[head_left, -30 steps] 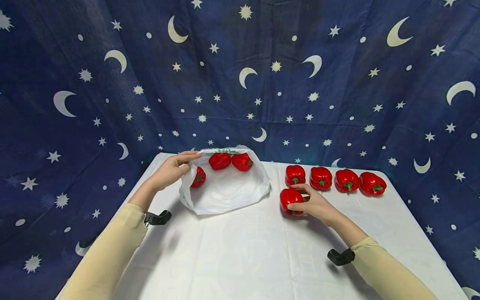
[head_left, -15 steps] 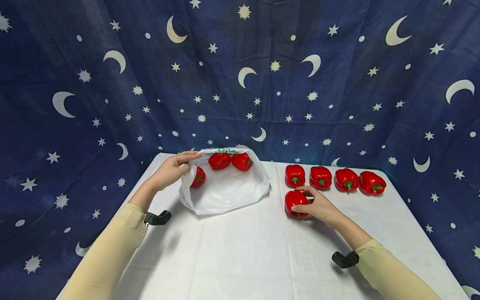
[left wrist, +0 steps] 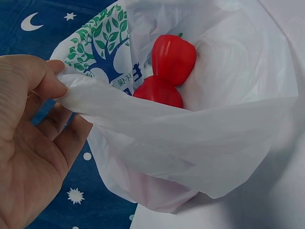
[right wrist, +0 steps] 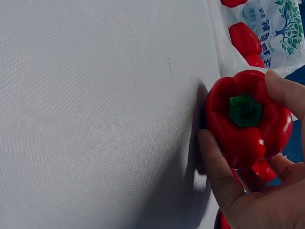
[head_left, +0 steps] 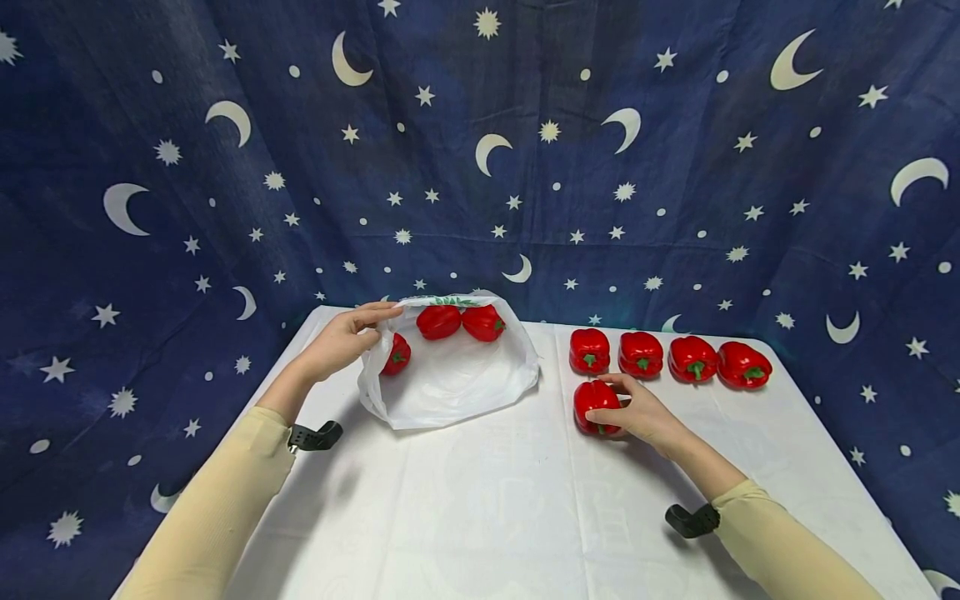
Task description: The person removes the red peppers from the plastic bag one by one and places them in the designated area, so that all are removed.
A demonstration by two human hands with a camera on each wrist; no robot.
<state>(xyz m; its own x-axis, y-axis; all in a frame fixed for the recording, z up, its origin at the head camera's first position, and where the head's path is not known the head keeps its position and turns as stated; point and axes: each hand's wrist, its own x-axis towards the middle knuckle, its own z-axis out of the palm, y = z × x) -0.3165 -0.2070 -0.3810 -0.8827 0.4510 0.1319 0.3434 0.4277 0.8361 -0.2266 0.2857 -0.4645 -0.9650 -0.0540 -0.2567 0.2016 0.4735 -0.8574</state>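
A white plastic bag (head_left: 465, 392) with a green and blue tree print lies with its mouth spread toward me. My left hand (head_left: 341, 340) pinches its left rim between thumb and fingers, plain in the left wrist view. Inside sit a red bell pepper (head_left: 439, 322) and another bell pepper (head_left: 483, 322) at the back, and a third bell pepper (head_left: 397, 355) by the left wall. My right hand (head_left: 643, 417) holds a red bell pepper (right wrist: 248, 121) with thumb and fingers around its sides, its green stem end facing the right wrist camera. This pepper is right of the bag, low over the table.
Behind the right hand, several red bell peppers (head_left: 641, 355) stand in a row along the table's back right. A white cloth covers the table (head_left: 480, 517). A dark blue curtain (head_left: 420, 150) with moons and stars hangs behind the back edge.
My right hand and the bell pepper it holds have shifted slightly right and toward me, slowing over the last half second. The left hand and the bag have stayed still.
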